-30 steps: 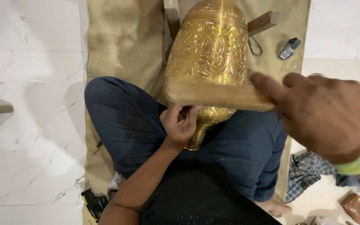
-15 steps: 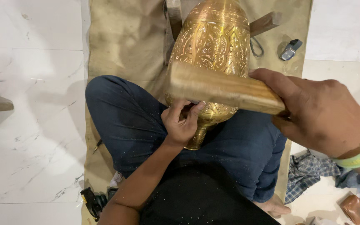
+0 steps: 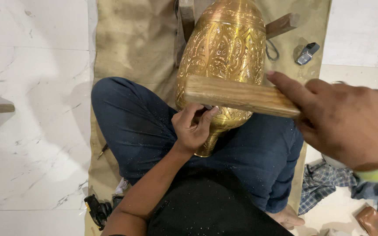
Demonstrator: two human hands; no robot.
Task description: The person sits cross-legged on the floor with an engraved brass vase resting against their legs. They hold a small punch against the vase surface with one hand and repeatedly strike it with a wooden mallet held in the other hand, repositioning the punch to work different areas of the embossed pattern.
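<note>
A large engraved brass vase (image 3: 224,52) lies across my lap, its narrow foot pointing toward me. My left hand (image 3: 192,127) is closed against the vase's lower side, fingers pinched around a small tool that is mostly hidden. My right hand (image 3: 346,124) grips a wooden block (image 3: 237,94) held level over the vase, just above my left hand. A green band circles my right wrist.
I sit cross-legged in dark jeans (image 3: 132,126) on a tan mat (image 3: 127,48) over white marble floor (image 3: 31,131). A wooden piece (image 3: 283,24) and a small metal tool (image 3: 306,53) lie behind the vase. Checked cloth (image 3: 324,188) lies right; dark tools (image 3: 98,209) lie lower left.
My right hand with the wooden block rose slightly and then came back down over the vase. My left hand stays in place against the vase.
</note>
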